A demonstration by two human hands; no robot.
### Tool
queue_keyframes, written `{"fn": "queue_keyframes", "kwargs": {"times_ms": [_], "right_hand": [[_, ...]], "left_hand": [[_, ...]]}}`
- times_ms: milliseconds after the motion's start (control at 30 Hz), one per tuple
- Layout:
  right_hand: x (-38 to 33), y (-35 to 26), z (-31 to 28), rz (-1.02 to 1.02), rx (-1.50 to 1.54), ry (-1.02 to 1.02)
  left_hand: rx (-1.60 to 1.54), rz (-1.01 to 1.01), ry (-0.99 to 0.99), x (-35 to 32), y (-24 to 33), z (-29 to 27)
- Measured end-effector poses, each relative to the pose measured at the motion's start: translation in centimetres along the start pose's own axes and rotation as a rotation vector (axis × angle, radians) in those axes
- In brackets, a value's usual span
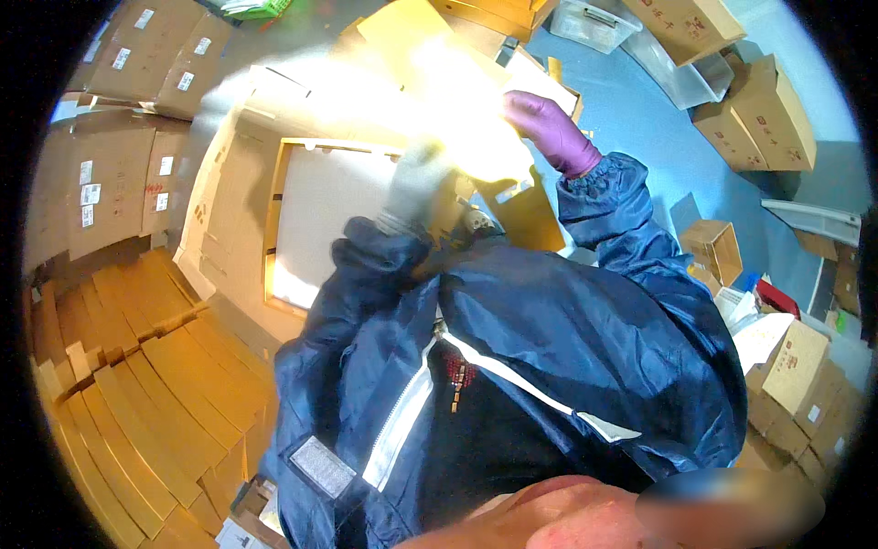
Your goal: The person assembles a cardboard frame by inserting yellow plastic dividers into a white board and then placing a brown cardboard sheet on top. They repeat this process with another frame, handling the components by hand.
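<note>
In the middle stands a yellow cardboard piece, partly washed out by strong glare. My right hand, in a purple glove, is closed at its right edge; the fingertips fade into the glare. My left hand, in a pale grey glove, is smeared by motion beside the cardboard, so its fingers cannot be made out. Just left of that hand, a shallow yellow-edged tray with a white sheet inside lies on brown cardboard.
Stacked cartons rise at the left, above rows of flat yellow cardboard boxes. Clear plastic bins and an open carton stand at the far right on the blue floor. A small open box is near my right sleeve.
</note>
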State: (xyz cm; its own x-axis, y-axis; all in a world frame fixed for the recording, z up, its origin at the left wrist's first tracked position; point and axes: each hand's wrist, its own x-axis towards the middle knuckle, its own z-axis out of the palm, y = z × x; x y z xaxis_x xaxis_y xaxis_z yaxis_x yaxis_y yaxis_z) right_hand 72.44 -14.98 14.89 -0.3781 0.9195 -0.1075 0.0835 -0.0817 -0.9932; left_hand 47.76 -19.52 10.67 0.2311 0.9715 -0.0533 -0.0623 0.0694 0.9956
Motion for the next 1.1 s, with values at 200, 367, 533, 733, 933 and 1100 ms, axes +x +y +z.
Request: {"fn": "queue_keyframes", "kwargs": {"times_ms": [200, 367, 533, 733, 933, 1100], "right_hand": [[1.8, -1.1, 3.4, 0.092, 0.456, -0.036], [3.2, 0.4, 2.9, -0.440, -0.118, -0.042], [2.9, -2.0, 2.0, 0.067, -0.164, -0.316], [4.6, -1.7, 3.8, -0.067, 0.180, -0.096], [2.1, -2.9, 4.1, 0.081, 0.372, -0.253], [0.1, -3.2, 6.0, 0.077, 0.795, -0.321]], "left_hand": [[-0.581, -0.237, -0.086, -1.3, 7.2, 0.8], [-0.332, -0.159, 0.015, 0.0, 7.2, -1.3], [-0.405, -0.076, 0.286, 1.7, 9.6, -3.5], [0.077, 0.007, 0.067, 0.5, 5.5, -0.6], [-0.570, -0.159, 0.001, -0.3, 9.1, -0.2], [-0.836, -0.212, -0.011, -1.5, 9.4, 1.0]]}}
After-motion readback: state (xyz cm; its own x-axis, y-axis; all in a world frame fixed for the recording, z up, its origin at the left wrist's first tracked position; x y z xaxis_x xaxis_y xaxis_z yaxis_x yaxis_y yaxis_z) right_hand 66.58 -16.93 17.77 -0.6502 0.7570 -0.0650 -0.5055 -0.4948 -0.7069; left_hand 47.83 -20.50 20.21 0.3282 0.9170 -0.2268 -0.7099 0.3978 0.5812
